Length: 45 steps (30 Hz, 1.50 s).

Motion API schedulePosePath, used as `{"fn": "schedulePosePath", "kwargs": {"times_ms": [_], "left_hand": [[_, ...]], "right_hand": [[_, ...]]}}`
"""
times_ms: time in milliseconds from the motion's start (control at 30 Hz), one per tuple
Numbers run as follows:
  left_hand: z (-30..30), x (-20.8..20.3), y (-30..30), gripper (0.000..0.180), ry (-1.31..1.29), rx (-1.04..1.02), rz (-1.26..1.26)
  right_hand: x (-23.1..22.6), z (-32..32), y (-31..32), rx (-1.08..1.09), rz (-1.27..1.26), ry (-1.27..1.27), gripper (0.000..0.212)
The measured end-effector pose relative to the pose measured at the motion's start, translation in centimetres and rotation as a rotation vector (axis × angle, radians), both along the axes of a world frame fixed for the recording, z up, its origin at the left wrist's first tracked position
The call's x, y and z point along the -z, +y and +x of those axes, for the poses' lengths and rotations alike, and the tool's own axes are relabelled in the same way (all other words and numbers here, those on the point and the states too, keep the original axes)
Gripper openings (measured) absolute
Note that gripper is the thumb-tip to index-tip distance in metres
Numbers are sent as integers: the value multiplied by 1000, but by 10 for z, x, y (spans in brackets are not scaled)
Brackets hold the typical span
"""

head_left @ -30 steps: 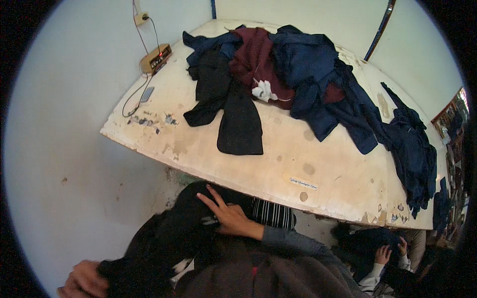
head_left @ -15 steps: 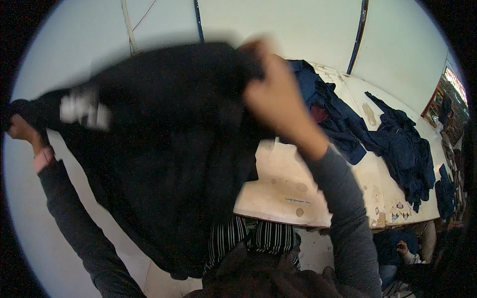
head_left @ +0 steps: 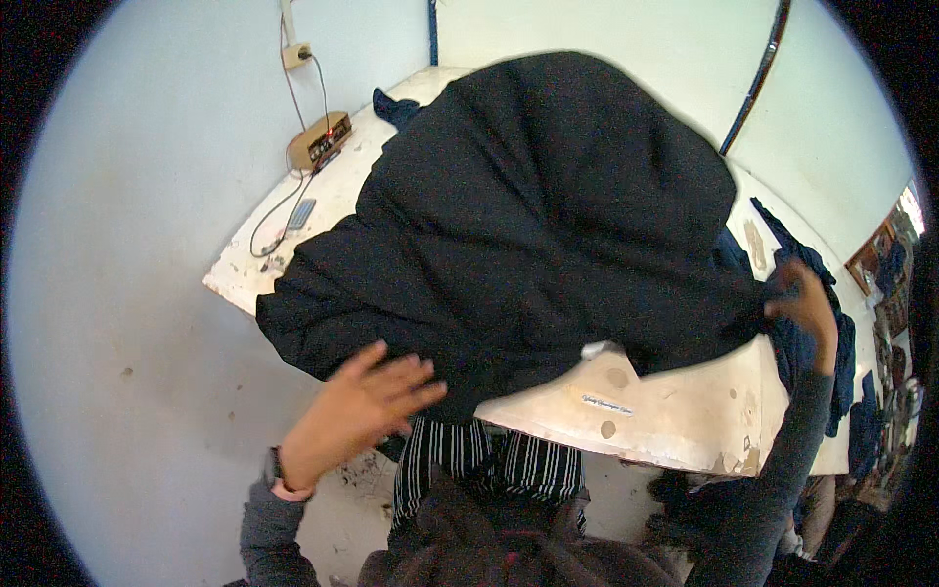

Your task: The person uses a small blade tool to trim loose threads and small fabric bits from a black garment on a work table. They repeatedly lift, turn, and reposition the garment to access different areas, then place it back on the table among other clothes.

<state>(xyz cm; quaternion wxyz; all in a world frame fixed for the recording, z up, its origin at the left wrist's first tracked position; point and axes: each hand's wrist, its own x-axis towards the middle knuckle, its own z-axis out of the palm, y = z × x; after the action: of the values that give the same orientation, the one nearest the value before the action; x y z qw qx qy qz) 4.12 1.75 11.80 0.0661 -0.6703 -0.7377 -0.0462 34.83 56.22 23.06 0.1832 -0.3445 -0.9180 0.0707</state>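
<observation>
A large black garment point(head_left: 548, 225) lies billowed and wrinkled over the table, its folds hiding its exact kind. My left hand point(head_left: 357, 411) is open, fingers spread, at the near left edge of the cloth and holding nothing. Over on the right, my right hand point(head_left: 810, 311) has thumb and fingers curled around the garment's drawn-out right end. A small whitish patch point(head_left: 602, 348) peeks out at the near hem.
The pale, stained table point(head_left: 675, 416) has a near edge in front of my striped trousers. Dark blue clothes point(head_left: 817, 367) lie along its right side. At the back left are a brown box-shaped device point(head_left: 321, 142) with cords and a wall socket point(head_left: 296, 56). White walls stand behind.
The black garment has gone from being held up at the left to lying over the table. My left hand has let go of it; my right hand has moved right and down.
</observation>
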Motion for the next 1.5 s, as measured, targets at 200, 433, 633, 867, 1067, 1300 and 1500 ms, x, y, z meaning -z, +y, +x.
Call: {"fn": "schedulePosePath", "kwargs": {"times_ms": [200, 433, 633, 867, 1067, 1300, 1500], "left_hand": [[9, 31, -6, 25, -510, -176, 97], [0, 32, 11, 12, -317, -479, 425], [11, 56, 46, 12, -496, -371, 397], [18, 76, 95, 22, -567, -218, 372], [14, 84, 123, 21, -418, -214, 476], [-7, 68, 108, 17, -776, -137, 344], [-1, 58, 110, 12, -941, -267, 467]], "right_hand": [[124, 92, 24, 46, -435, 80, 33], [141, 25, -90, -73, -395, 269, 10], [156, -39, -157, -321, -487, 233, 18], [151, -84, -209, -494, -226, 191, 39], [144, -79, -164, -389, -2, -33, 37], [-9, -123, -106, -721, -414, 88, 32], [24, -217, -124, -482, 463, 482, 26]]}}
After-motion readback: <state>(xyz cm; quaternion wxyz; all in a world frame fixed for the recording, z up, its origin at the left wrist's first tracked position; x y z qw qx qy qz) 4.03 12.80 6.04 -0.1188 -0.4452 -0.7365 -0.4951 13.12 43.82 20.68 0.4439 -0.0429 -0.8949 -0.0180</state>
